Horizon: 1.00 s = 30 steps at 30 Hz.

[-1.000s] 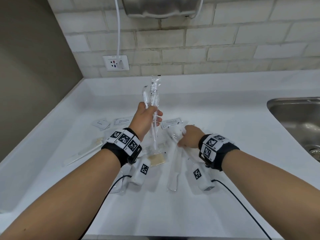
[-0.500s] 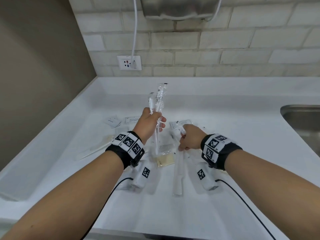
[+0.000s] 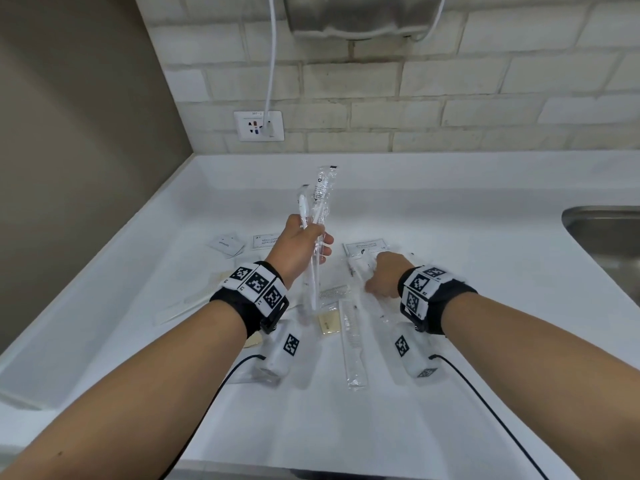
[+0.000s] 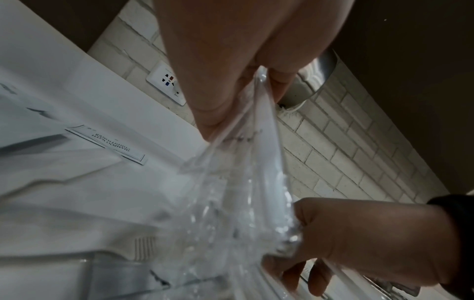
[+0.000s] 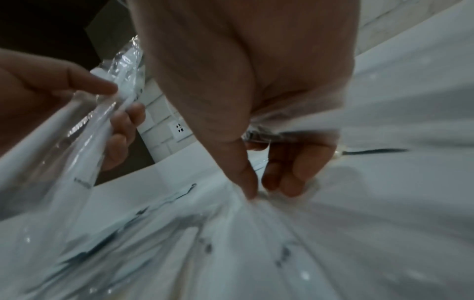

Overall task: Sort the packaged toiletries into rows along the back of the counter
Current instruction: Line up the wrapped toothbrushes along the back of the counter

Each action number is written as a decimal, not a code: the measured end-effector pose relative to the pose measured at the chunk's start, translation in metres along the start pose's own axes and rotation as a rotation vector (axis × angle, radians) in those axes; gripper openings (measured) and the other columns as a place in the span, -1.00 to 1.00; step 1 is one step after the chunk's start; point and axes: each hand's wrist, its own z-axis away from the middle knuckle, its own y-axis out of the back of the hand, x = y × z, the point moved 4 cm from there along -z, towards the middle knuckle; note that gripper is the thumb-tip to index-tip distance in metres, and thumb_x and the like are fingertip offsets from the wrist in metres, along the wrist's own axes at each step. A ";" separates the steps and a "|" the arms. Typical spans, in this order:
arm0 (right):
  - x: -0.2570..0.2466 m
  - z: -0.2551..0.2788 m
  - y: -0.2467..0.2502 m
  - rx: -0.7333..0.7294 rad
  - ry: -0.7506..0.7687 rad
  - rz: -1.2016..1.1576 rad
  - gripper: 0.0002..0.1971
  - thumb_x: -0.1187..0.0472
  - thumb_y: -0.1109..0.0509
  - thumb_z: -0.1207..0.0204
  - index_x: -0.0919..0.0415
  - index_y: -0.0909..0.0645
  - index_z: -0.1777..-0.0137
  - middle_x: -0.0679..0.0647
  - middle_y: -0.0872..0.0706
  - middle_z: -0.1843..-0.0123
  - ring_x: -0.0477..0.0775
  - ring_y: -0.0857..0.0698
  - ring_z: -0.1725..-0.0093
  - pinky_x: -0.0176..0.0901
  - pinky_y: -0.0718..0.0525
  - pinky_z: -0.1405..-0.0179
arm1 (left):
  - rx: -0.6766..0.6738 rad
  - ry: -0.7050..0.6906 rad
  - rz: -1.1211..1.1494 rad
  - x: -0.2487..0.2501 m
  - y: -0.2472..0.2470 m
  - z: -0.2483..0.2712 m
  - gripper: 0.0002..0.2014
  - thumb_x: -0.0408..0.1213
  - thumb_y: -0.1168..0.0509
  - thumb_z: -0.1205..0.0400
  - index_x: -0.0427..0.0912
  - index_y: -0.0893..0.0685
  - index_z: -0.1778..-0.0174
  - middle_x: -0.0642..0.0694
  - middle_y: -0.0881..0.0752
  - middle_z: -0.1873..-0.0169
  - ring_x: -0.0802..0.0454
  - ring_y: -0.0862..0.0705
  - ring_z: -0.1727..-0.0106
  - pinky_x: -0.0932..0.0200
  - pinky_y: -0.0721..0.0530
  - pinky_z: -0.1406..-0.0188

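Note:
My left hand (image 3: 311, 242) is raised above the counter and grips a bundle of long clear-wrapped toothbrush packs (image 3: 318, 206), held upright; the left wrist view shows the fingers curled round the packs (image 4: 243, 172). My right hand (image 3: 374, 287) is down on the loose pile and pinches a clear plastic packet (image 5: 238, 205) between thumb and fingers. What that packet holds is hidden. A wrapped white comb (image 3: 351, 337) lies just in front of the hands, beside a small beige packet (image 3: 329, 322).
Flat white sachets (image 3: 365, 247) (image 3: 266, 240) (image 3: 225, 244) lie behind the hands, and another wrapped comb (image 3: 194, 301) lies at the left. A steel sink (image 3: 609, 233) is at the right. The brick back wall carries a socket (image 3: 258, 125) and a metal dryer (image 3: 360, 15).
The head view has shifted, so the wall stands higher in frame. My left hand still holds the packs upright. My right hand has stayed on the pile with its fingers closing on a packet.

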 end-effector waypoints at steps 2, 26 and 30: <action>0.001 -0.001 0.005 0.008 -0.022 -0.035 -0.69 0.25 -0.31 -0.53 0.21 -0.33 0.41 0.08 -0.48 0.39 0.16 -0.57 0.17 -0.16 -0.52 0.30 | -0.002 0.005 -0.003 0.000 0.001 -0.001 -0.75 -0.28 -0.16 -0.73 -0.26 -0.38 -0.28 -0.20 -0.70 0.07 -0.05 -0.67 0.20 -0.05 -0.70 -0.01; -0.173 -0.081 0.088 0.149 0.202 -0.794 -0.68 0.47 -0.55 -0.33 0.22 -0.42 0.29 0.15 -0.55 0.40 0.19 -0.64 0.27 0.27 -0.75 -0.06 | 0.164 0.103 -0.186 0.015 0.155 -0.105 -0.68 -0.06 -0.30 -0.46 -0.29 -0.55 0.13 -0.23 -0.58 0.28 -0.28 -0.73 0.21 -0.37 -0.72 -0.10; -0.204 -0.118 0.083 0.095 0.160 -0.688 -0.85 0.36 -0.55 -0.32 0.34 -0.62 0.36 0.28 -0.78 0.31 0.28 -0.80 0.16 0.25 -0.76 -0.12 | 0.162 0.233 -0.246 0.010 0.174 -0.154 -0.73 -0.10 -0.35 -0.43 -0.28 -0.61 0.25 -0.31 -0.73 0.19 -0.42 -0.79 0.02 -0.35 -0.72 -0.12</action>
